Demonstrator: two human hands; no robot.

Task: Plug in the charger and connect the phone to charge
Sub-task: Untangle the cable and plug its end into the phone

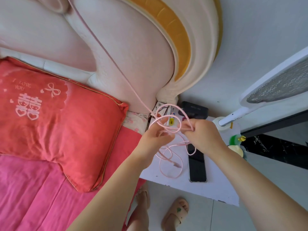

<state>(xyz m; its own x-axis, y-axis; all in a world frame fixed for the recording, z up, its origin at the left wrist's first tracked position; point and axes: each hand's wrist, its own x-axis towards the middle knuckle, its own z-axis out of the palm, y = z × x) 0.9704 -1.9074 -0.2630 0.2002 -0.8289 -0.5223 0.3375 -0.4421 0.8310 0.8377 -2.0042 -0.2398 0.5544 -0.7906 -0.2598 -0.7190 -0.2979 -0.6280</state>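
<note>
Pinching the looped pink cable, left hand and right hand grips both closed.

Far end of cable off-frame

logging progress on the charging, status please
Left hand and right hand both hold tangled loops of the pink cable. Phone flat on the nightstand, nothing plugged into it. Cable's loose plug lies beside it.
</note>
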